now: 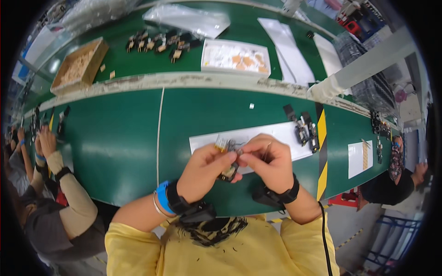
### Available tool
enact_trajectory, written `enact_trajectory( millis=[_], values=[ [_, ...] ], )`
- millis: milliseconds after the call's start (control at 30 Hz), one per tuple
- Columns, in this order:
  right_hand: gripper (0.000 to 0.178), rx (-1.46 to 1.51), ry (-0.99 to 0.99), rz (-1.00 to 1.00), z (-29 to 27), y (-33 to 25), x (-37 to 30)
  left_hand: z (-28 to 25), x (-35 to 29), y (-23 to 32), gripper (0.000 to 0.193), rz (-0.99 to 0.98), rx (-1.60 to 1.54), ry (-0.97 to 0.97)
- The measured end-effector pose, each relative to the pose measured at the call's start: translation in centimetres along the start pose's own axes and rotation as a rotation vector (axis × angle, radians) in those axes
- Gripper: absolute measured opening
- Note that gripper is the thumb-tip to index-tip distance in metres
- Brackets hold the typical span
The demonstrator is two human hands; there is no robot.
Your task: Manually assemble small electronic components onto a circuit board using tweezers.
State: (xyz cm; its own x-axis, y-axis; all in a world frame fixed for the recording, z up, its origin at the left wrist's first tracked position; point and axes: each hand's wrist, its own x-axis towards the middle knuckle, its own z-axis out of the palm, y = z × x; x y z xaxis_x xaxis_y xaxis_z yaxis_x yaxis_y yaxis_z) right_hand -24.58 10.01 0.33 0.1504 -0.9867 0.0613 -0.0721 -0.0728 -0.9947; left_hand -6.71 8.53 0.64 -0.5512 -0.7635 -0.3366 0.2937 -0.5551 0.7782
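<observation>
My left hand (208, 164) is closed on a small black electronic device (227, 175), gripped between thumb and fingers. A flat silver pouch with a yellow edge (221, 143), like a small battery, sticks out beyond the fingertips, and thin wires show beside it. My right hand (271, 162) meets the left at the device, its thumb and forefinger pinched together. What that pinch holds is too small and too covered to make out. Beneath both hands lies a white sheet (202, 143) on the green table.
Several black device parts (302, 131) lie at the sheet's right end. A tiny silver square (251, 106) sits farther back. Beyond the pale ledge (184, 79) stand a white box (235, 56) and a cardboard box (79, 66). Co-workers sit left (76, 202) and right (389, 186).
</observation>
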Motion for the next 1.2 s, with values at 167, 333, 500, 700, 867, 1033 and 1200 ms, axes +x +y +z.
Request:
enact_trajectory(
  millis=[167,333,500,700,867,1033,1200],
  values=[
    [0.016,-0.012,-0.008,-0.084,0.1,0.0,0.5,-0.7,0.3,0.9,0.024,-0.174,-0.131,-0.036],
    [0.016,-0.150,-0.073,-0.162,0.2,-1.4,0.3,-0.7,-0.1,0.6,0.028,-0.177,-0.144,-0.139],
    [0.017,-0.250,-0.086,-0.223,-0.2,-1.3,0.4,-0.7,-0.2,0.3,0.030,-0.203,-0.164,-0.169],
    [0.017,-0.194,-0.087,-0.196,0.0,-1.4,0.2,-1.0,-0.3,0.0,0.031,-0.226,-0.191,-0.242],
    [0.021,-0.541,-0.046,-0.522,-0.7,-0.9,0.7,-0.6,-0.4,0.4,0.034,-0.205,-0.222,-0.240],
    [0.027,-0.849,-0.012,-0.639,-0.5,-1.4,0.1,-0.1,-0.5,-0.2,0.034,-0.129,-0.258,-0.197],
    [0.027,-1.024,-0.024,-0.694,-0.2,-1.6,-0.2,0.2,-0.6,-0.6,0.036,-0.112,-0.223,-0.154]
  ],
)
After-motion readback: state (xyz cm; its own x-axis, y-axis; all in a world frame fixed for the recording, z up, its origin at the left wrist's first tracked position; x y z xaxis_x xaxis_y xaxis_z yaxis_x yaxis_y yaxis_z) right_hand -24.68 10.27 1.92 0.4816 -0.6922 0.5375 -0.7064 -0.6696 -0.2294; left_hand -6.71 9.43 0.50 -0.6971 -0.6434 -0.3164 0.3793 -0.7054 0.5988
